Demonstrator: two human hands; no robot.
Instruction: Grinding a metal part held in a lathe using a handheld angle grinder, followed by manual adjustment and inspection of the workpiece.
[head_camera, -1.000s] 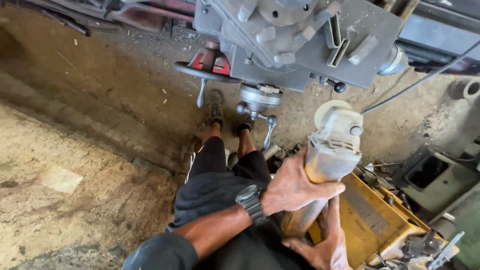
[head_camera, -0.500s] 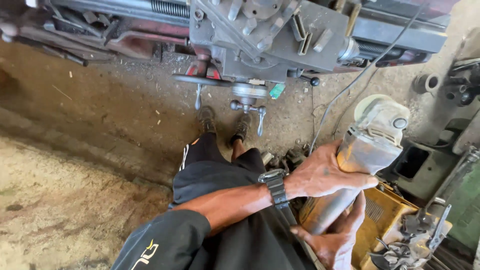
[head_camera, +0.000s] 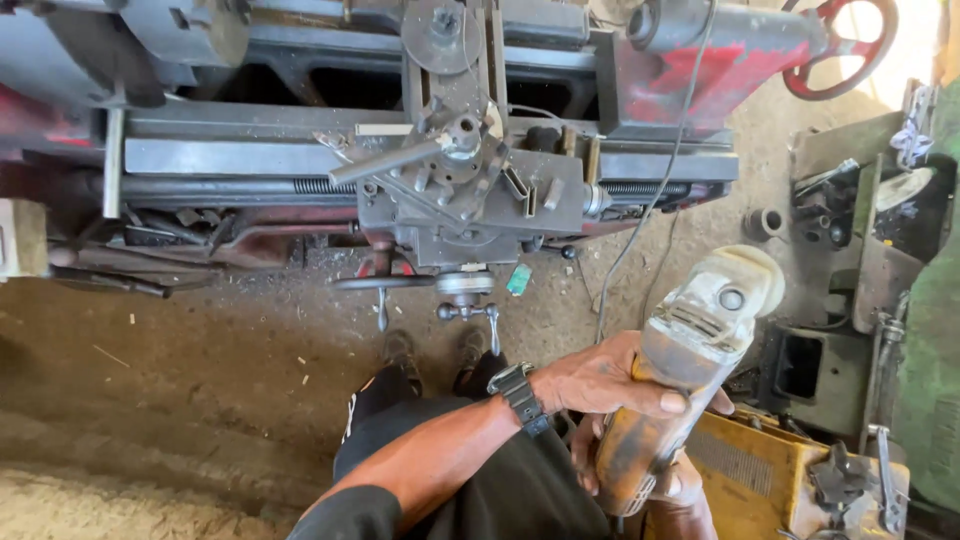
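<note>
Angle grinder sits at approx 4 o'clock in frame, held up off everything, head end pointing to 1 o'clock. L hand is wrapped over the body mid-length, fingers closed around it, black watch on that wrist. R hand is lower, at 5 o'clock, gripping the yellow handle end; its fingers are mostly hidden behind the tool but look clamped on.

Progress: grinder is picked up and carried in both hands, not touching any workpiece, no sparks, can't tell if it's running. Nothing being ground yet as far as shown (disc side faces away, so disc condition unknown).

Surroundings: big grey lathe spans 10 to 1 o'clock, with a red handwheel at the top R corner. Cable hangs down from 12 o'clock toward the grinder. Yellow metal box just beside the R hand at 5 o'clock. Floor is bare dirt w/ metal chips and scraps; a workshop, cluttered w/ parts at 3 o'clock.
</note>
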